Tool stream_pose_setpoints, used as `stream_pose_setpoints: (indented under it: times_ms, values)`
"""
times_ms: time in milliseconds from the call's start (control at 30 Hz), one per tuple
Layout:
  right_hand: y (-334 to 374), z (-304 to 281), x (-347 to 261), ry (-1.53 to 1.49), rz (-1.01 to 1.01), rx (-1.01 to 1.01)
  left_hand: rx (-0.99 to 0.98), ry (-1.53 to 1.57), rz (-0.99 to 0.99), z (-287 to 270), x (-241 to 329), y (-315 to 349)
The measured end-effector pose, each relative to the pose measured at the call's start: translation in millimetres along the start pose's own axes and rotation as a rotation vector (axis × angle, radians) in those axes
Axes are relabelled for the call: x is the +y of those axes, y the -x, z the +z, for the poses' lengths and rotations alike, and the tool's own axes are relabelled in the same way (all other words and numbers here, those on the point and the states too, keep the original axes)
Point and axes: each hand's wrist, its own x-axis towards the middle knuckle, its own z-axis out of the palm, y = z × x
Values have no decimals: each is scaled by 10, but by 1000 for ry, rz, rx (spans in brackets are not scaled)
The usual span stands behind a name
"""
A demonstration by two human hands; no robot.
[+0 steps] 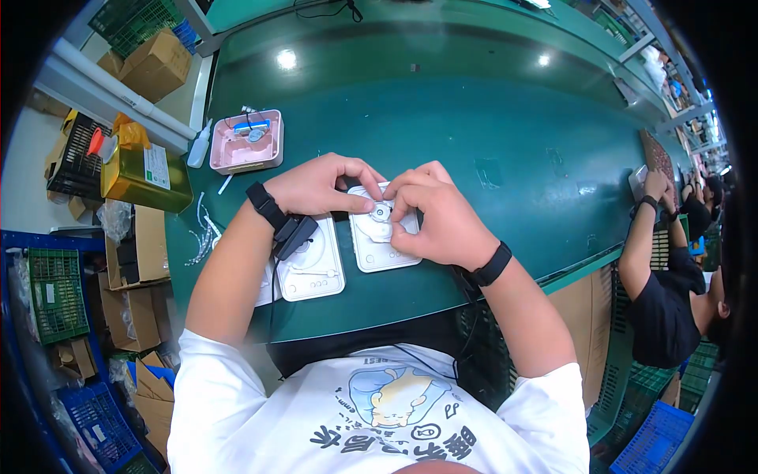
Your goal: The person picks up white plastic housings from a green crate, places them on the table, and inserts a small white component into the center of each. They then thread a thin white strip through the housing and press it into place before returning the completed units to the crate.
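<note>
- In the head view, the white unit (382, 251) lies flat on the green bench (474, 118), between the two hands and under their fingertips.
- The left hand (365, 195) is partly curled, thumb and forefinger a little apart, their tips on the unit beside its round centre part (380, 212).
- The right hand (401, 223) is drawn into a narrow pinch, tips at the right of that part; the fingers hide too much to tell whether either hand truly grips anything.
- To do this fiddly work well, I would steady the casing with the left hand and press lightly and squarely with the right.
- The unit's long axis runs away from the wearer, far end leaning slightly left; its end with small round marks faces the body.
- Below the left wrist lies a second white unit (314, 278); beyond that hand, a pink box (246, 166).
</note>
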Motion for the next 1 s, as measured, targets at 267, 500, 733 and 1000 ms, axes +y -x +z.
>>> stream_pose_setpoints:
  times_ms: [267,500,733,1000]
  values:
    - [17,-45,23,-70,-2,-18,12,-28,15,-13,-23,19]
    - [21,-62,-24,-44,-24,-36,17,25,46,-10,-27,31]
    - [-31,11,35,-8,-63,2,20,10,14,-18,-6,34]
    - [44,-25,124,57,-160,28,-24,35,248,40,-51,-98]
